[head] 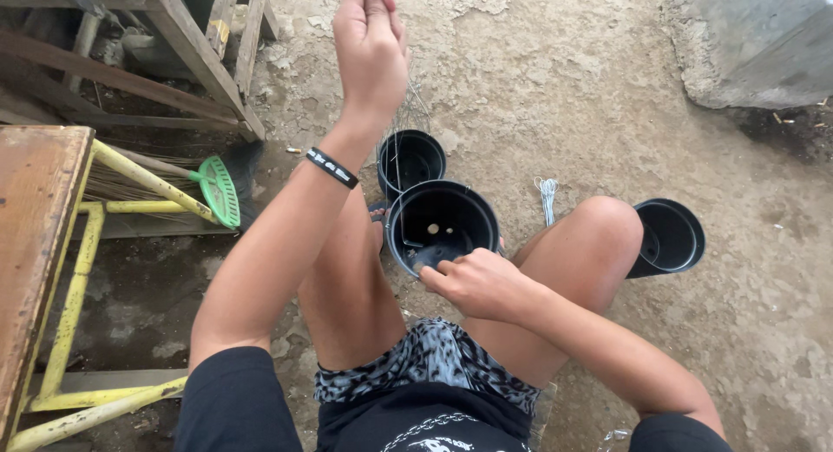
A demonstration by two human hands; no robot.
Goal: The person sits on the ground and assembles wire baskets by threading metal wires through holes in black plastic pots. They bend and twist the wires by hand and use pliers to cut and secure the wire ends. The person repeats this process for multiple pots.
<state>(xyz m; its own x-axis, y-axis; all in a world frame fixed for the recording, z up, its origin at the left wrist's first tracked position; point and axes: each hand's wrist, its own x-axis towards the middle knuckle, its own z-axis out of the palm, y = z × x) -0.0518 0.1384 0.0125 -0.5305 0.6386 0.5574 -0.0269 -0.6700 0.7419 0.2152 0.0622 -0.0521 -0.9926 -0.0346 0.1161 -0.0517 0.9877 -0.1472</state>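
At the top centre of the frame the left hand (371,44) is raised, its fingers pressed together in a pinch around thin wires (401,131) that hang down from it toward the black plastic pot (442,225) in the middle of the frame. A black wristband (331,167) sits on that forearm. The wires are fine and hard to follow (only a few strands show against the ground), and they seem to meet the rim of the pot.

The right hand (475,283) sits just below the pot, at centre frame, fingers curled narrowly and gripping the pot's near rim with the thumb and forefinger. The pot is held between the person's bare knees, its open mouth facing the camera and drain holes showing in its bottom.

A 2nd black pot (410,160) lies just behind it, partly overlapped by it, and a 3rd black pot (670,237) lies to the right, past the right knee. A small bundle of pale wire (547,192) rests on the dirt ground between them. At the left of the frame are a green broom (217,190), a yellow metal frame (74,287) and the edge of a worn wooden table (35,235).
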